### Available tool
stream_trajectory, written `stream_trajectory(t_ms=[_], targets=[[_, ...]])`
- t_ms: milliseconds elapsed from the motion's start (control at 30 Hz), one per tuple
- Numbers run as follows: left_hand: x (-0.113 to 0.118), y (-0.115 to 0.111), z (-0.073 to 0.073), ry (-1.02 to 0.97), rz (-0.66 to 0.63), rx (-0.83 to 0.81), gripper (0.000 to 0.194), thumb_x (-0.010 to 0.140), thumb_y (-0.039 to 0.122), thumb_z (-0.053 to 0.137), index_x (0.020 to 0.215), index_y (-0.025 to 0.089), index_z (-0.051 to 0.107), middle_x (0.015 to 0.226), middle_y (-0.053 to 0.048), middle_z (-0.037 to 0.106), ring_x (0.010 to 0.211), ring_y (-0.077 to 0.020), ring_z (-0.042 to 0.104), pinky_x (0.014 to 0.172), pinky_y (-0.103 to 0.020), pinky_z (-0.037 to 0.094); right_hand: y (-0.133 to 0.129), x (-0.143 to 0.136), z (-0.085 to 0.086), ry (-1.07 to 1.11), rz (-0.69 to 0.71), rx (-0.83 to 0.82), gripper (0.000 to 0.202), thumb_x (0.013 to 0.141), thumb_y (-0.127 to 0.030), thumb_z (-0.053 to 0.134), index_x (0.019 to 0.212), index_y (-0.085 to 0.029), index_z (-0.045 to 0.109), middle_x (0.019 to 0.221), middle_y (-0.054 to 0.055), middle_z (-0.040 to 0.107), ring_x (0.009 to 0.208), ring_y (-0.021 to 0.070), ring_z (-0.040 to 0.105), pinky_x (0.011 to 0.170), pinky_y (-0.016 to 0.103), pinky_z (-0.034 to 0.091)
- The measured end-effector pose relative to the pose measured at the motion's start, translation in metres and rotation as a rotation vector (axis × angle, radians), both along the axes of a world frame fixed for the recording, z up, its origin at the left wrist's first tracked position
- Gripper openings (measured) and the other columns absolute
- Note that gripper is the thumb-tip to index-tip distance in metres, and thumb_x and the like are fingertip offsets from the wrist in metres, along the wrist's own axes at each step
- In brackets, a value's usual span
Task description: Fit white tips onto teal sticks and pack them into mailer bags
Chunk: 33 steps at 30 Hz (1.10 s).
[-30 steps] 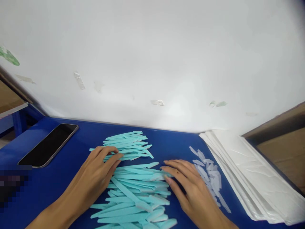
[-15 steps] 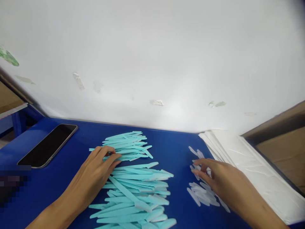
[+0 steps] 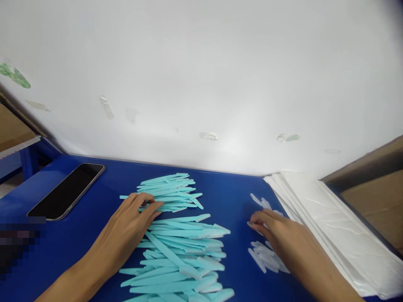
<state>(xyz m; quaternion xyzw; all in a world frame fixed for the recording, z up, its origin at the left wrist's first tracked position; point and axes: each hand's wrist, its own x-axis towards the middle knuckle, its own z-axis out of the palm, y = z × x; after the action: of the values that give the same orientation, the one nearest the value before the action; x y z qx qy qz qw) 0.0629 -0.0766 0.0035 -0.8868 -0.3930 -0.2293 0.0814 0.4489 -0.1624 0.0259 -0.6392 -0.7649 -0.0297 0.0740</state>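
Note:
My left hand (image 3: 135,214) rests on the left part of the turquoise plastic sticks (image 3: 170,188), its thumb and fingers bent close together; whatever lies between the fingertips is hidden. More turquoise sticks with paler ends (image 3: 176,264) lie in a loose heap nearer to me. On the right, my right hand (image 3: 277,230) has its thumb and fingertips pinched together on a small translucent cover, of which one end pokes out to the left. Other translucent covers (image 3: 267,256) lie scattered above and below that hand on the blue table (image 3: 226,193).
A dark-screened phone (image 3: 67,191) lies at the left. White plastic bags (image 3: 333,222) are stacked at the right, beside a cardboard box (image 3: 378,201). Behind the table stands a white wall (image 3: 201,75). Another cardboard box (image 3: 14,128) is at the far left.
My right hand has moved slightly left and its fingertips have closed together on a cover. My left hand keeps its place on the sticks. The whole view has shifted slightly.

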Motion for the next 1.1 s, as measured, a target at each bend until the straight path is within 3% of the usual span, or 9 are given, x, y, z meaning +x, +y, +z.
stream_trajectory(t_ms=[133,267,567,767,933,1100], targets=[[-0.003,0.002,-0.004,0.006,-0.007,-0.013,0.023,0.107,0.025,0.044,0.118,0.021,0.065,0.113,-0.010,0.061,0.096,-0.0239,0.059,0.079,-0.036,0.047,0.002,-0.011,0.000,-0.062,0.109,0.086,0.023,0.104,-0.017,0.045,0.094,-0.024,0.064,0.083,0.000,0.069,0.064,0.0183,0.072,0.047,0.028,0.044],[-0.002,0.002,-0.004,0.009,-0.011,-0.028,0.022,0.108,0.026,0.044,0.115,0.019,0.064,0.113,-0.009,0.058,0.098,-0.0240,0.056,0.081,-0.037,0.045,0.004,-0.020,0.001,-0.142,0.203,0.111,0.019,0.102,-0.010,0.046,0.102,-0.021,0.062,0.090,0.004,0.068,0.082,0.0220,0.073,0.056,0.029,0.050],[0.002,-0.001,0.003,-0.003,-0.040,-0.003,0.018,0.108,0.020,0.045,0.109,0.017,0.062,0.109,-0.009,0.058,0.096,-0.0235,0.054,0.081,-0.037,0.043,0.004,-0.029,0.004,-0.203,0.223,0.172,0.024,0.096,-0.001,0.049,0.106,-0.019,0.061,0.092,0.006,0.070,0.081,0.0242,0.070,0.068,0.035,0.053],[0.004,-0.001,0.008,-0.010,-0.071,0.024,0.014,0.106,0.016,0.047,0.111,0.015,0.060,0.106,-0.009,0.061,0.095,-0.0233,0.054,0.083,-0.037,0.042,0.002,-0.034,0.007,0.008,0.202,0.220,0.028,0.104,-0.008,0.037,0.117,-0.020,0.058,0.093,0.006,0.074,0.075,0.0220,0.073,0.061,0.032,0.054],[0.009,-0.004,0.013,-0.094,-0.094,-0.008,0.013,0.107,0.017,0.047,0.115,0.016,0.057,0.102,-0.006,0.062,0.092,-0.0211,0.054,0.083,-0.035,0.041,-0.005,-0.045,0.007,0.278,0.254,0.191,0.028,0.106,-0.015,0.046,0.129,-0.026,0.058,0.113,0.004,0.075,0.097,0.0188,0.074,0.082,0.031,0.059],[0.015,-0.015,0.020,-0.157,-0.147,-0.125,0.016,0.109,0.020,0.042,0.114,0.019,0.057,0.099,-0.005,0.058,0.088,-0.0190,0.054,0.077,-0.031,0.043,-0.007,-0.056,0.012,0.391,0.350,0.289,0.023,0.105,-0.014,0.053,0.123,-0.022,0.063,0.107,0.002,0.079,0.090,0.0159,0.076,0.085,0.029,0.057]])
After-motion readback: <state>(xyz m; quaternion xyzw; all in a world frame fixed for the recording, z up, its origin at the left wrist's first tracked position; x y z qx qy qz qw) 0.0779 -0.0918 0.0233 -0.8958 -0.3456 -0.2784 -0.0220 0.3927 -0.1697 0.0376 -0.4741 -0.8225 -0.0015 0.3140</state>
